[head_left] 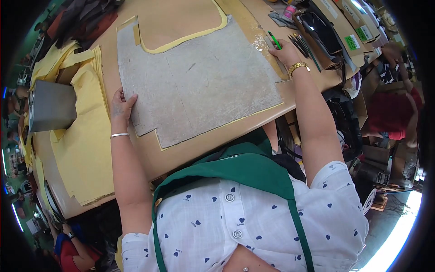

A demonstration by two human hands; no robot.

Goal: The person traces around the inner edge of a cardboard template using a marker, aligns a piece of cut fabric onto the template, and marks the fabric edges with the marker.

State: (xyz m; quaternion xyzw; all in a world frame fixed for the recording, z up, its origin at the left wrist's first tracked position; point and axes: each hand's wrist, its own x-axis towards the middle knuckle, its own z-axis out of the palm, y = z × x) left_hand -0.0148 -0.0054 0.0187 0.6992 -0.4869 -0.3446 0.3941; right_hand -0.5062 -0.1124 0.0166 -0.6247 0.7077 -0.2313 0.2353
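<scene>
A large grey flat template (204, 86) with a curved cut-out lies on the table over yellow material, whose rim shows along the cut-out and lower edge. At the template's left edge is my left hand (122, 108), its thumb over the edge and its fingers curled beside it. My right hand (285, 53) is closed around a green pen (274, 40), which points up and left, just beyond the template's right edge. A narrow strip (270, 43) lies partly under that hand.
Yellow fabric (86, 158) and a grey metal block (53, 106) are on the left. Dark material (84, 22) lies at the upper left. Several pens (299, 44), a box with a phone-like black object (321, 32) and labelled cartons (358, 27) stand right. Other people work on both sides.
</scene>
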